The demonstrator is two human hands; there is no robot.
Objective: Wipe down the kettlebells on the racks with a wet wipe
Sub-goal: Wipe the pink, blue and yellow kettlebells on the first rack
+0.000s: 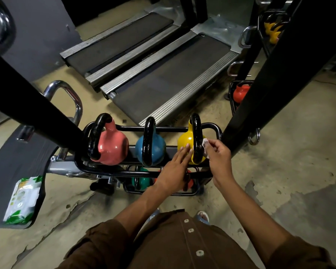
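Wiping the yellow kettlebell [184,141]

Right hand [218,155] is pinching the wet wipe [205,143] against the black handle [197,140] — left hand [175,171], fingers flat and open, is bracing the body.

Wet wipe [205,144] against yellow kettlebell [185,141]
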